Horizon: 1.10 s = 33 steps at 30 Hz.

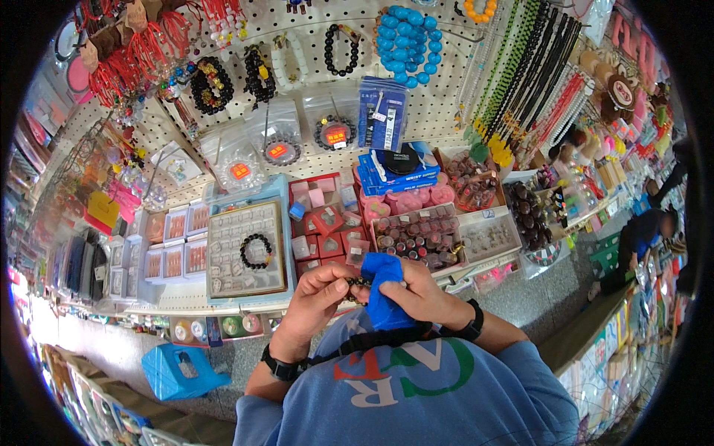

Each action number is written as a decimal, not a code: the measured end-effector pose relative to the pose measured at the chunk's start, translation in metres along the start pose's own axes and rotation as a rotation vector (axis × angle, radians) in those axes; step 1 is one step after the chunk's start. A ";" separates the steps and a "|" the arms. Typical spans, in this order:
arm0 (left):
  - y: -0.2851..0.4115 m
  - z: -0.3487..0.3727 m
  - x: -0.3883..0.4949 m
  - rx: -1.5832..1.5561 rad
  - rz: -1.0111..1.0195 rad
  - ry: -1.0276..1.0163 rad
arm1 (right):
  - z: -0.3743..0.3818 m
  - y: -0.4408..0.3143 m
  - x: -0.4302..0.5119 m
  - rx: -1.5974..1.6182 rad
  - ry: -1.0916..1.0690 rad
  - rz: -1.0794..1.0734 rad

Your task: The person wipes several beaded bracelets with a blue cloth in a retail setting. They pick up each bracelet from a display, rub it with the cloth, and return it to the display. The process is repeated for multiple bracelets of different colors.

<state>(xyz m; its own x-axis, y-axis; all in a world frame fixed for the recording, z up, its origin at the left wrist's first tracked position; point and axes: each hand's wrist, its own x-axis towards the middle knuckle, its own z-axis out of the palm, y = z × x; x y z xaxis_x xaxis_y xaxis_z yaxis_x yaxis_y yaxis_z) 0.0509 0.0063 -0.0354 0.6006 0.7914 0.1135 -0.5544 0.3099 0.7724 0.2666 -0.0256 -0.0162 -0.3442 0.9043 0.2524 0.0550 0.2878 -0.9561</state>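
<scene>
My left hand [317, 304] pinches a dark beaded bracelet [355, 284] between thumb and fingers, in front of my chest. My right hand [421, 292] grips a bright blue cloth [385, 298], which hangs down and meets the bracelet's right side. Fingers and cloth hide part of the beads. Just beyond my hands are red gift boxes [329, 245] and a box of lipstick-like tubes [415, 237]. Another black beaded bracelet [256, 251] lies on a clear-lidded tray [223, 287] to the left.
Bead bracelets [342, 50], turquoise strands [407, 44] and long necklaces [530, 72] hang on a pegboard [440, 106] behind the shelf. Blue wrist-support boxes [399, 170] are stacked mid-shelf. A blue plastic stool [181, 371] is on the floor at left. A person [638, 240] is at far right.
</scene>
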 end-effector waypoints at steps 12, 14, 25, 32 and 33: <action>-0.004 -0.006 0.005 0.092 0.024 -0.015 | 0.002 -0.001 0.002 -0.265 0.064 -0.044; -0.003 -0.006 0.007 0.074 0.009 -0.025 | -0.001 0.002 0.003 -0.314 0.046 -0.098; -0.001 -0.010 0.009 0.157 -0.075 -0.100 | -0.003 0.001 0.010 -0.228 0.016 -0.104; 0.000 -0.010 0.007 0.047 -0.130 0.060 | -0.006 0.001 0.011 -0.141 0.073 -0.057; -0.001 -0.009 0.009 0.023 -0.096 0.059 | -0.007 0.001 0.011 -0.157 0.084 -0.056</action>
<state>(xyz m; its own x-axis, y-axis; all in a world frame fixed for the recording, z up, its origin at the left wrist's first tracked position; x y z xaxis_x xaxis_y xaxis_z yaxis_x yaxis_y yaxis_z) 0.0517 0.0177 -0.0405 0.6149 0.7886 0.0020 -0.4821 0.3739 0.7923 0.2697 -0.0131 -0.0129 -0.2719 0.9067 0.3223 0.1859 0.3781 -0.9069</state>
